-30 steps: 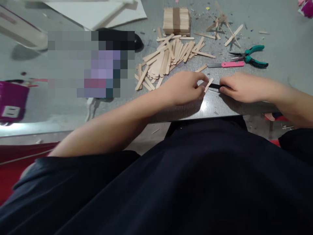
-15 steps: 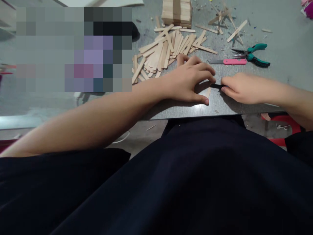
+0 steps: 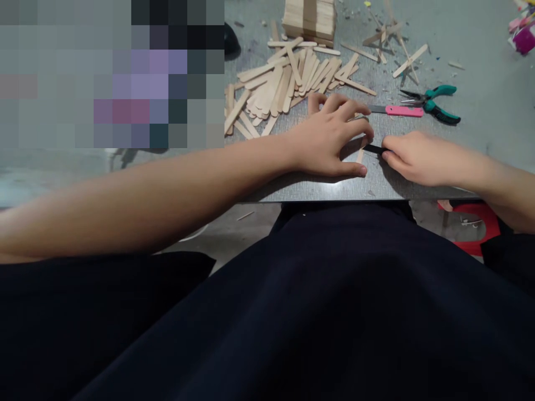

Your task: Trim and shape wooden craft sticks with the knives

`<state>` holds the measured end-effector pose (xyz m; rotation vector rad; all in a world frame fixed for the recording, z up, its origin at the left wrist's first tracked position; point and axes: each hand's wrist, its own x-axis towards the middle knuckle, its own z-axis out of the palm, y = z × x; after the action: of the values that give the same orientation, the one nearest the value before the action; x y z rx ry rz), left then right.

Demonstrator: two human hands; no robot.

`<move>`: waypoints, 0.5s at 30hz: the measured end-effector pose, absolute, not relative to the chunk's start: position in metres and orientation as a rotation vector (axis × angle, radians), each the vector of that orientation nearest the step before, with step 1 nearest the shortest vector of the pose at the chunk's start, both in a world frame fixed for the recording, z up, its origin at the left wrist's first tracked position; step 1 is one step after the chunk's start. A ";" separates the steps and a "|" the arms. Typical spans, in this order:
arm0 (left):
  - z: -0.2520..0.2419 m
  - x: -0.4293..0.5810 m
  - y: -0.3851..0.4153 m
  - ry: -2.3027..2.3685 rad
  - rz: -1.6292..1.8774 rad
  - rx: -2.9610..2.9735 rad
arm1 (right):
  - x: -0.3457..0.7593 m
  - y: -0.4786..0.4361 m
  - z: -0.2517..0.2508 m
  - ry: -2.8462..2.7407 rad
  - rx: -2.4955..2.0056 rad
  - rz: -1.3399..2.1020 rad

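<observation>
My left hand [image 3: 330, 136] rests on the table with its fingers arched. Its thumb and fingertips press on a small wooden craft stick [image 3: 360, 156], partly hidden under the hand. In my right hand [image 3: 412, 157] is a narrow black blade-like tool [image 3: 375, 149], gripped in closed fingers that hide its handle. The tool's tip points left and meets the stick, or lies right beside it. Just beyond the hands lies a pink-handled cutter [image 3: 404, 111], its grey blade reaching behind my left fingers. Teal-handled needle-nose pliers [image 3: 434, 103] lie next to it, jaws apart.
A heap of loose craft sticks [image 3: 288, 81] spreads beyond my left hand, with a banded stack of sticks [image 3: 309, 22] behind. Crossed sticks [image 3: 384, 36] stand at the back. The table's front edge [image 3: 334, 201] runs close to my body. A red stool [image 3: 489, 223] is below right.
The view has shifted slightly, so the hands and tools appear a little further right. Both hands keep nearly the same hold, and the black tool remains at the stick.
</observation>
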<state>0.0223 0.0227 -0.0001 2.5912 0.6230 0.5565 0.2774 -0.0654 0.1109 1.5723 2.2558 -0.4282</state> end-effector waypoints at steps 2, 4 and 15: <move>0.001 0.023 0.022 0.642 0.551 2.591 | 0.275 -0.067 0.113 2.251 1.574 -0.416; 0.003 0.024 0.021 0.668 0.535 2.576 | 0.274 -0.067 0.113 2.252 1.551 -0.395; 0.008 0.026 0.019 0.772 0.523 2.493 | 0.264 -0.060 0.121 2.152 1.473 -0.190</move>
<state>0.0260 0.0194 0.0081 2.4931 0.7724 0.5232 0.2642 -0.0604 0.1210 1.4734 2.1516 -0.1896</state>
